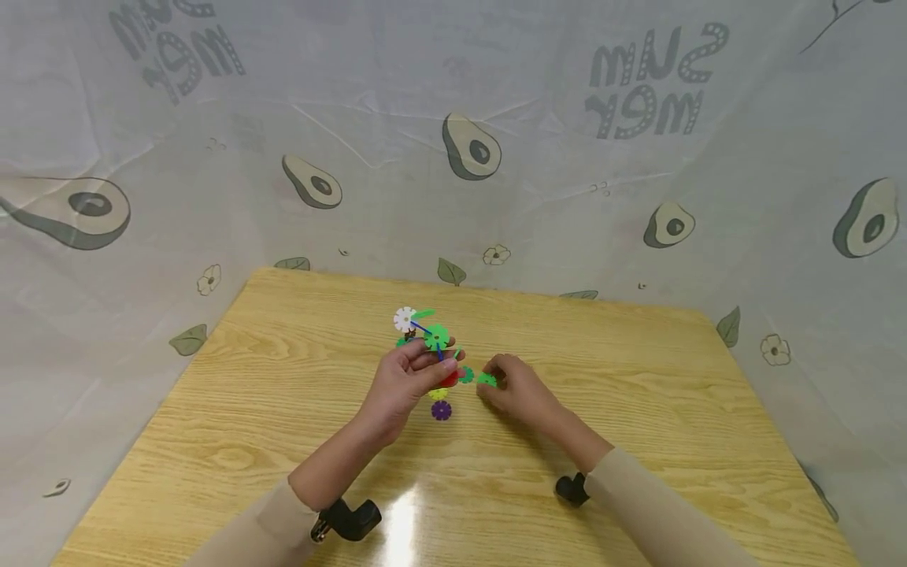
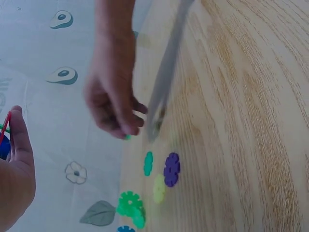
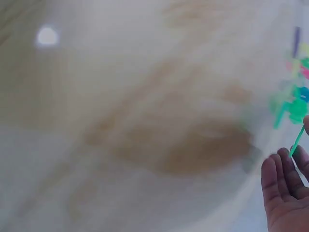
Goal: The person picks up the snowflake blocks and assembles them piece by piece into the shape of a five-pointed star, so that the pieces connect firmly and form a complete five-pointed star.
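My left hand (image 1: 407,382) grips a joined cluster of notched plastic discs, raised over the table. A white disc (image 1: 405,319) and a green disc (image 1: 436,337) show at its top, with blue ones edge-on between them. A red disc (image 1: 449,379) shows by the thumb. To the right, my right hand (image 1: 520,390) pinches a single green disc (image 1: 487,379) between thumb and fingers. That green disc (image 3: 297,141) appears edge-on in the right wrist view. Only the side of my left hand (image 2: 17,169) enters the left wrist view.
Loose discs lie on the wooden table (image 1: 283,409) below the hands: a purple disc (image 2: 172,169), a yellow disc (image 2: 159,188), a teal disc (image 2: 148,163) and overlapping green discs (image 2: 129,204). An avocado-print cloth (image 1: 383,197) hangs behind the table.
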The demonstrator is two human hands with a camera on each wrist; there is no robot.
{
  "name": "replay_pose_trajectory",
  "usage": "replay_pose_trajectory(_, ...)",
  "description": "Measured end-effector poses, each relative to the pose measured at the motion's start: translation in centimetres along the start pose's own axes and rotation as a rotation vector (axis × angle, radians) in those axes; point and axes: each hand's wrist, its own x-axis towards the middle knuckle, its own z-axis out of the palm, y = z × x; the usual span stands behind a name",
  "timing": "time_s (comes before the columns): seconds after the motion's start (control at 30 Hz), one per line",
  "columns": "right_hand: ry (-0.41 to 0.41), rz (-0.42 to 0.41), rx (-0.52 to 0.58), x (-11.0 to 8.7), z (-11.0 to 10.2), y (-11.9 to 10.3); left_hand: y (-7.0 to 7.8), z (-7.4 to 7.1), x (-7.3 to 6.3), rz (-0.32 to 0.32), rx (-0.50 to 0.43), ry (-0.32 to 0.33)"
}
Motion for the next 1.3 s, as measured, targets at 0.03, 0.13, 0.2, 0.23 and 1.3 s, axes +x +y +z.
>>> replay_pose_trajectory(0.03,0.006,0.0,0.034,-0.1,-0.3,-0.3,0.0,0.0,0.0,-0.002,0.003,-0.004)
replay_pose_trajectory(0.13,0.04,-0.033,0.1,-0.3,-1.4,-1.4,0.0,-0.1,0.0,-0.004,0.012,-0.014)
replay_pose_trajectory(0.2,0.074,-0.076,0.119,-0.4,-2.0,-2.1,0.0,-0.1,0.0,-0.004,0.021,-0.019)
replay_pose_trajectory(0.23,0.094,-0.096,0.125,-0.5,-2.3,-2.5,0.1,-0.1,0.0,-0.003,0.025,-0.024)
replay_pose_trajectory(1.3,0.304,-0.646,-0.149,-2.2,-5.4,-7.5,-0.3,0.1,-0.1,-0.002,0.087,-0.054)
